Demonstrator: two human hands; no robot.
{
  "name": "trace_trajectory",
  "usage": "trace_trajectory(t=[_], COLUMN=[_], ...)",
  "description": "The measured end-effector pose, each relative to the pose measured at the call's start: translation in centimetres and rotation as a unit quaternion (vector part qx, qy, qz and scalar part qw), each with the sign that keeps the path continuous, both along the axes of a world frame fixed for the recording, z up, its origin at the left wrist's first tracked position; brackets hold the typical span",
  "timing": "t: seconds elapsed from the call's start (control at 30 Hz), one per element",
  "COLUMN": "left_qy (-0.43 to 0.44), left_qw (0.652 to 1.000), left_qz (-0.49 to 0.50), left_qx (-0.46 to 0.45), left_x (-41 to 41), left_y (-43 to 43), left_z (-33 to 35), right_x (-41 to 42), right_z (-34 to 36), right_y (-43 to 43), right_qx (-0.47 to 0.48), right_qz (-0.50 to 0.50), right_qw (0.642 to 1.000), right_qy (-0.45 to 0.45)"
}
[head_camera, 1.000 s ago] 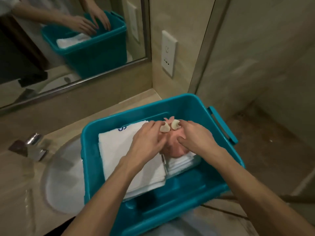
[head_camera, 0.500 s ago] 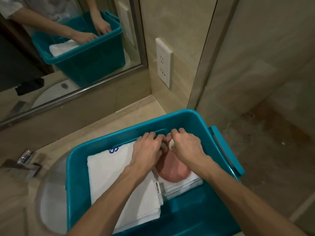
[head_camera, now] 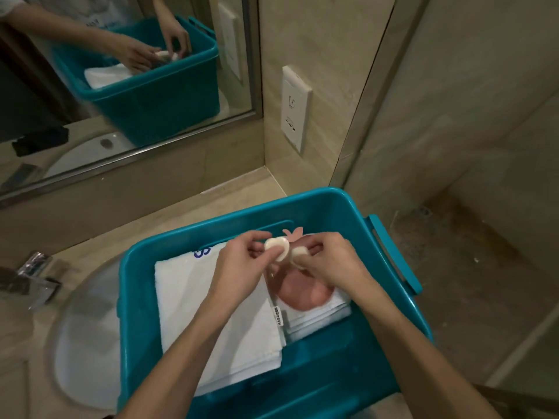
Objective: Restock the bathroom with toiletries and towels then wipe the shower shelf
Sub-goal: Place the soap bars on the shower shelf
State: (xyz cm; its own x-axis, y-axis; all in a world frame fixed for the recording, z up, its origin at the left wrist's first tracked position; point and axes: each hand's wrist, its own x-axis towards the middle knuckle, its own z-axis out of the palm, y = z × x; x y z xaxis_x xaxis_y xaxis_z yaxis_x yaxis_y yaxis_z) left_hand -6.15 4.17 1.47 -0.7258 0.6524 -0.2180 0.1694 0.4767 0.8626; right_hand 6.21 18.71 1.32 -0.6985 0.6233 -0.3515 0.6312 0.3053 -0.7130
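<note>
A teal plastic bin (head_camera: pixel 390 300) sits on the vanity, over the right part of the sink. Folded white towels (head_camera: pixel 211 316) lie inside it, and a pink peach-shaped dish (head_camera: pixel 305 293) rests on a smaller towel stack (head_camera: pixel 320 316) at the right. My left hand (head_camera: pixel 239 267) pinches a small round white soap (head_camera: pixel 276 245) above the dish. My right hand (head_camera: pixel 329 261) pinches a second round white soap (head_camera: pixel 298 254) right beside the first. Both hands hover over the far side of the bin.
A white sink basin (head_camera: pixel 81 343) and a chrome faucet (head_camera: pixel 33 276) lie to the left. A mirror (head_camera: pixel 121 71) covers the back wall, with a wall socket (head_camera: pixel 295 107) on the side wall. A glass shower partition (head_camera: pixel 453 146) and tiled floor are at the right.
Both hands have risen from inside the bin, each with a small round soap now lifted clear above the pink dish. The view has shifted slightly.
</note>
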Motion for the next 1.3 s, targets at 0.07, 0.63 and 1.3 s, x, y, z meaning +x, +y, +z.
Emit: trace_trajectory(t=[0.07,0.63,1.3], left_qy=[-0.096,-0.382,-0.296], left_qw=[0.993,0.899,0.937], left_qz=[0.039,-0.006,-0.072], left_qx=[0.064,0.215,0.172], left_x=[0.3,7.5,32.2], left_y=[-1.7,-12.4,-10.6], left_z=[0.6,5.0,4.1], right_x=[0.7,7.5,36.8], right_z=[1.1,6.4,6.1], right_y=[-1.3,-16.1,-17.6], right_qx=[-0.063,-0.45,-0.253], right_qz=[-0.068,-0.202,-0.347], right_qw=[0.994,0.786,0.826], right_qy=[0.065,0.372,0.365])
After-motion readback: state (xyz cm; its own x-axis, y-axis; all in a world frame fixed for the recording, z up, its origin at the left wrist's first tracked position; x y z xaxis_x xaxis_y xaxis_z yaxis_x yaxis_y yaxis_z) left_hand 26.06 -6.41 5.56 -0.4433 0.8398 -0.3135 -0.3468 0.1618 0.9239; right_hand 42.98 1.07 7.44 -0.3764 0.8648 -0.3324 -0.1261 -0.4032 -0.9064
